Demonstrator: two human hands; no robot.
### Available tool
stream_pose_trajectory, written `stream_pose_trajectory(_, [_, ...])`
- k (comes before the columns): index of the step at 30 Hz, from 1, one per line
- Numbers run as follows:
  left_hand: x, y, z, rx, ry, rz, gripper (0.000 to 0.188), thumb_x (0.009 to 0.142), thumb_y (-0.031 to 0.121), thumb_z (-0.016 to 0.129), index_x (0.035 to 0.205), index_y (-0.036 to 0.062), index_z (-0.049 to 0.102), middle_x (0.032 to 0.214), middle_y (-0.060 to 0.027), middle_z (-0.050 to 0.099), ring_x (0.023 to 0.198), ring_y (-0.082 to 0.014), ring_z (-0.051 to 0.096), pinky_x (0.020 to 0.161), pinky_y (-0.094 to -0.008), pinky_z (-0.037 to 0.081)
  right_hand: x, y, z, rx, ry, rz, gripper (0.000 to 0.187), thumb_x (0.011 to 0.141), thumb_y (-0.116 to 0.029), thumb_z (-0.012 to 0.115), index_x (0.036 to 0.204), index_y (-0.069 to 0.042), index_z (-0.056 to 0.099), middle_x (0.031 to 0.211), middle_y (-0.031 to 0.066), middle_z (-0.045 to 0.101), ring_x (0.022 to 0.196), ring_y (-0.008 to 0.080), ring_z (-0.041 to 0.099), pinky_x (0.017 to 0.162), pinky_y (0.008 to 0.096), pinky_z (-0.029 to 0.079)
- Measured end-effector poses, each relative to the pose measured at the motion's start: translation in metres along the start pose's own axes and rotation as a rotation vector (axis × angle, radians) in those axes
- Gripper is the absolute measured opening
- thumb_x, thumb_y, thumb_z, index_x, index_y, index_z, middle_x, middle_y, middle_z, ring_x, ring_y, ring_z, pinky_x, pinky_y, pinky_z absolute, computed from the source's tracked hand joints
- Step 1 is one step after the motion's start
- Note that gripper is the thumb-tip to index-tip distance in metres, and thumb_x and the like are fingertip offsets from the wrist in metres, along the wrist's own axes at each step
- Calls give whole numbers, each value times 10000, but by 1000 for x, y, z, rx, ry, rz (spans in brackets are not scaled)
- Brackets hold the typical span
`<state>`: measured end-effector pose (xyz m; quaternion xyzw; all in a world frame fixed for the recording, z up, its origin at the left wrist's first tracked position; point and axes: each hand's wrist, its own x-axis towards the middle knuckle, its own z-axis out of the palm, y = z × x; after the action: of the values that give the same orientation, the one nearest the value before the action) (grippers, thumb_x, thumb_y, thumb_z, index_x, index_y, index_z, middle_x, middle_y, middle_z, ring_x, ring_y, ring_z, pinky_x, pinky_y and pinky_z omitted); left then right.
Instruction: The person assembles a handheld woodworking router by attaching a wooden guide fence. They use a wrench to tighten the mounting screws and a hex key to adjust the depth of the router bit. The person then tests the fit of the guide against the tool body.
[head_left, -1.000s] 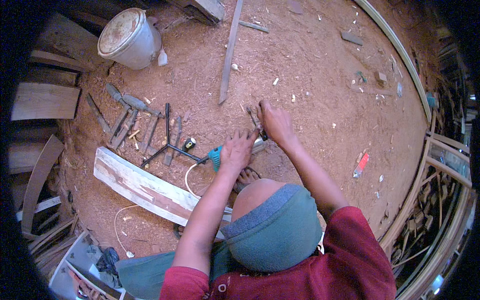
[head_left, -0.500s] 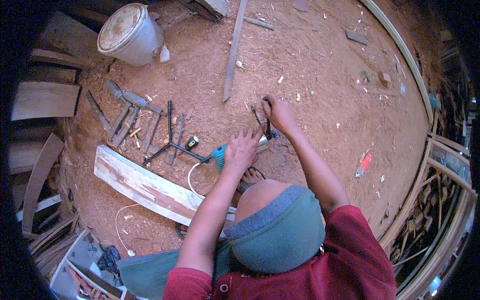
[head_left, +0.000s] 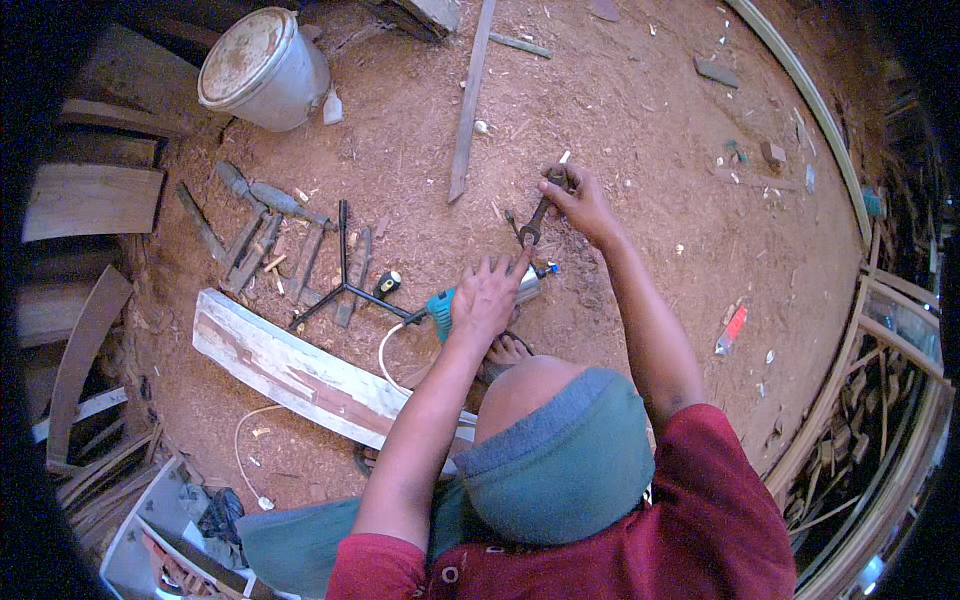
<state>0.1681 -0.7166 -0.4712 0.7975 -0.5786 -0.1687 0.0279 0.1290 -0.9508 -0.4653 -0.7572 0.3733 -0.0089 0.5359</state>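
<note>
My left hand (head_left: 485,300) lies over a teal and silver trim router (head_left: 440,308), holding it down beside my foot, with its fingers pointing away from me. A small blue part shows at the router's far right end. My right hand (head_left: 583,205) grips a dark open-end wrench (head_left: 541,215) by its upper end. The wrench's open jaw hangs close to my left fingertips, above the silver end of the router. A second dark, thin tool (head_left: 511,220) is just left of the wrench; its kind is unclear.
Left of the router lie a black three-armed wrench (head_left: 344,262), a stubby screwdriver (head_left: 387,285) and several chisel-like tools (head_left: 243,243). A curved whitish board (head_left: 290,365) rests near my knee. A lidded bucket (head_left: 285,85) stands far left; a wood strip (head_left: 468,110) lies ahead.
My right hand has moved slightly up and right, turning the wrench so that its open jaw now shows near my left fingertips. My left hand stays on the router.
</note>
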Motion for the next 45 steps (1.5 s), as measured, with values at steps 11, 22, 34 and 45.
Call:
stream_pose_trajectory(11, [2,1,2,26,20,-3,653,855,142,587,1485,185,419,1162,-61,599,1034,-250,598,813,-398,520,-59,-13,34,-574,252,-268,246,861,-160,659,1037,11,658,883,238,664,844,406,663,755,479,531])
stream_pose_trajectory(22, [0,-1,10,17,23,3,470,830,200,641,1291,155,565,1200,-64,582,1104,-256,563,847,-411,503,-60,-8,51,-638,110,-198,269,895,-202,632,1075,-3,651,966,225,666,910,408,655,800,487,535])
stream_pose_trajectory(34, [-1,0,3,4,-46,-14,525,824,234,651,1336,190,544,1225,-51,583,1107,-242,557,848,-399,492,-53,-28,53,-631,48,-215,251,913,-215,590,1056,-22,662,982,236,670,906,426,652,797,517,522])
stream_pose_trajectory(45, [3,-2,1,84,-58,-5,471,860,216,596,1314,101,544,1143,-64,611,1060,-226,572,751,-380,487,-5,-54,90,-428,267,-105,308,977,-308,538,963,-28,663,813,254,648,813,464,638,717,545,497])
